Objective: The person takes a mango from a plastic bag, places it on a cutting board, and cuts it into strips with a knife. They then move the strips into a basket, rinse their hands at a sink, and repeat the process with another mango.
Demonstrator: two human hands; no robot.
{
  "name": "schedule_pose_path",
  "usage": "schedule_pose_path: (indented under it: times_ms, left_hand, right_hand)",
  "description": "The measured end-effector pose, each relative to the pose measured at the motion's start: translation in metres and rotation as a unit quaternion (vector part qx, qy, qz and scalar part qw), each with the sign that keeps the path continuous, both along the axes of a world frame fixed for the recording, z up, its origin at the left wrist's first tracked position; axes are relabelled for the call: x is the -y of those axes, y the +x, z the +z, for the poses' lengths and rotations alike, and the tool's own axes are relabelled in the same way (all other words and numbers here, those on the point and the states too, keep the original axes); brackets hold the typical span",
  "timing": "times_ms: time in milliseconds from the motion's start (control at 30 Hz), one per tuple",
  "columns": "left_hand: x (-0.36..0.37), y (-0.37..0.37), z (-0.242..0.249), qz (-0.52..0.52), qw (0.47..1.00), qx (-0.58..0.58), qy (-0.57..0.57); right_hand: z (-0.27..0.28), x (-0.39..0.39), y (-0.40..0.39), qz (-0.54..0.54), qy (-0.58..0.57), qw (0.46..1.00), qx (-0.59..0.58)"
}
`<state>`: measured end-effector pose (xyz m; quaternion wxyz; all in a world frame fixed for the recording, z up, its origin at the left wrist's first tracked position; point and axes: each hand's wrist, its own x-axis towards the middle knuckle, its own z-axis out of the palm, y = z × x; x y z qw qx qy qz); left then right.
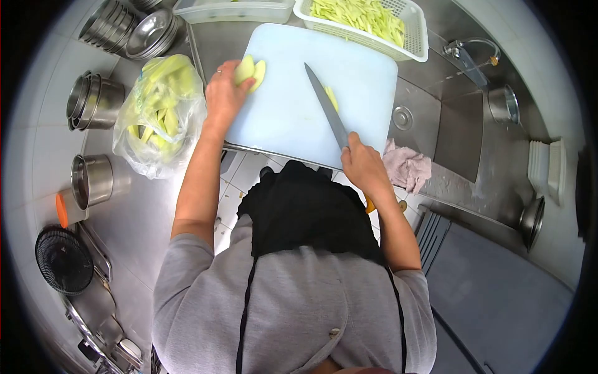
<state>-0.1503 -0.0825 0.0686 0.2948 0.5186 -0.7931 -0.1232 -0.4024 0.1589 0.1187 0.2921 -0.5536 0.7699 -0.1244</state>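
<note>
My left hand (225, 96) is closed on pale green vegetable slices (248, 71) at the left side of a white cutting board (286, 115). Its thumb and fingers pinch the slices, which stick out to the right. In my right hand (363, 165) is the handle of a large kitchen knife (326, 103), near the board's front right corner. The blade points away from me, slanting up and left over the board. A few thin cut strips (332, 98) lie just right of the blade, partly behind it.
Left of the board sits a clear plastic bag (140, 146) of pale green slices. Behind it stand a white basket (416, 40) of shredded strips and a translucent container (240, 12). On the right are a sink (461, 134), faucet (458, 47) and pink cloth (408, 168). Metal pots (103, 103) line the left.
</note>
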Motion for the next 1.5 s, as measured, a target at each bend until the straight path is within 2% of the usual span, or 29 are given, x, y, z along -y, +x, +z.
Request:
schedule_pose_path:
  times_ms: [100, 200, 300, 367, 400, 500, 633, 733, 933, 1133, 1300, 1500]
  left_hand:
    - [0.003, 0.001, -0.001, 0.057, 0.998, -0.035, -0.009]
    - [0.001, -0.001, 0.005, 0.033, 0.988, -0.151, 0.028]
    - [-0.03, -0.029, 0.01, -0.136, 0.978, -0.097, -0.121]
    - [-0.052, -0.05, -0.008, -0.268, 0.953, -0.055, -0.132]
    - [-0.063, -0.058, -0.018, -0.278, 0.952, -0.005, -0.128]
    - [-0.091, -0.064, -0.013, -0.199, 0.972, 0.002, -0.123]
    - [-0.097, -0.059, -0.026, -0.193, 0.975, -0.103, -0.025]
    - [-0.096, -0.067, -0.018, -0.162, 0.984, 0.017, -0.074]
    - [-0.095, -0.08, 0.001, -0.164, 0.982, 0.099, -0.001]
    - [-0.092, -0.084, -0.002, -0.154, 0.982, 0.11, 0.009]
    - [-0.089, -0.083, -0.009, -0.149, 0.986, 0.075, -0.008]
    - [-0.09, -0.082, -0.006, -0.145, 0.987, 0.063, 0.002]
  right_hand:
    - [0.0, 0.0, -0.001, 0.0, -0.001, 1.0, 0.002]
    - [0.0, 0.001, -0.004, 0.0, 0.001, 1.0, 0.006]
    - [0.001, 0.002, -0.012, 0.009, -0.014, 1.0, 0.011]
    - [0.002, 0.003, -0.015, 0.018, -0.002, 1.0, 0.007]
    - [0.002, 0.003, -0.016, 0.023, 0.002, 1.0, 0.005]
    - [0.0, -0.002, -0.012, 0.025, 0.002, 0.999, -0.03]
    - [-0.001, -0.005, -0.007, 0.039, -0.022, 0.998, -0.051]
    - [-0.001, -0.008, -0.006, 0.054, -0.039, 0.995, -0.077]
    - [0.014, -0.02, 0.0, 0.095, -0.037, 0.985, -0.136]
    - [0.019, -0.022, 0.002, 0.104, -0.024, 0.982, -0.155]
    - [-0.003, 0.002, -0.001, 0.106, -0.031, 0.985, -0.129]
    - [0.033, -0.004, 0.006, 0.098, 0.043, 0.987, -0.118]
